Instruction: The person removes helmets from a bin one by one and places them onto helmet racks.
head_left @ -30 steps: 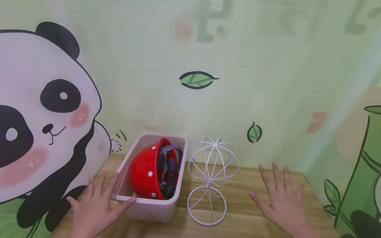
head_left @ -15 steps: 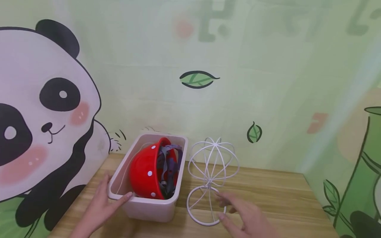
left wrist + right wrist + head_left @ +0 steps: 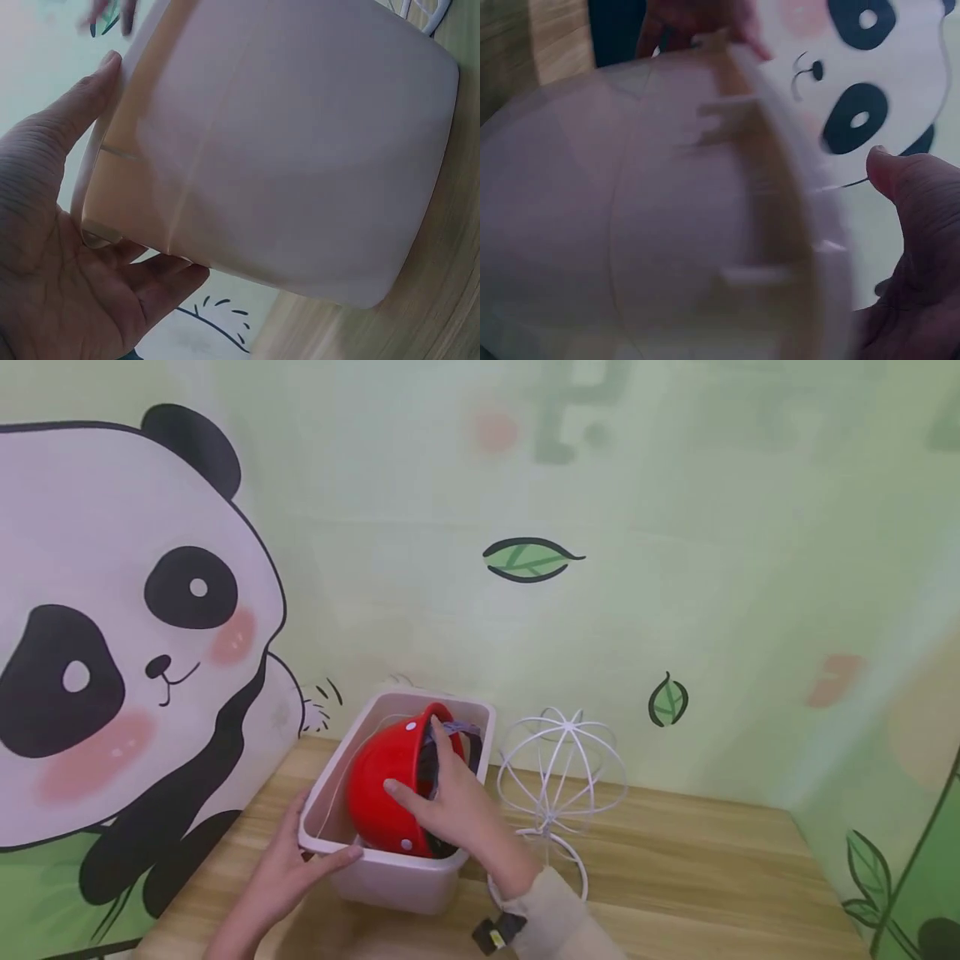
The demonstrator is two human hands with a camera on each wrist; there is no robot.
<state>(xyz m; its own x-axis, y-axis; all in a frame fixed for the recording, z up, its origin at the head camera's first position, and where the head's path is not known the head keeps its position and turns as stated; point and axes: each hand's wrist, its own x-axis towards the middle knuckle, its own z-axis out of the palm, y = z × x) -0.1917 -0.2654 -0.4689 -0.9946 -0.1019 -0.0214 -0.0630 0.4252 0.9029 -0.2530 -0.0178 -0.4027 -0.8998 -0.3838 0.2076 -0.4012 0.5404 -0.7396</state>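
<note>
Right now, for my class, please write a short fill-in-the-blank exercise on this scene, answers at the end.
The helmet in the bin is ____ with white dots.
While the right hand is at the helmet, the left hand grips the ____.
In the head view, the wire stand is to the ____ of the bin.
The animal pictured on the backdrop is a ____.

Missing words: red; bin; right; panda.
</note>
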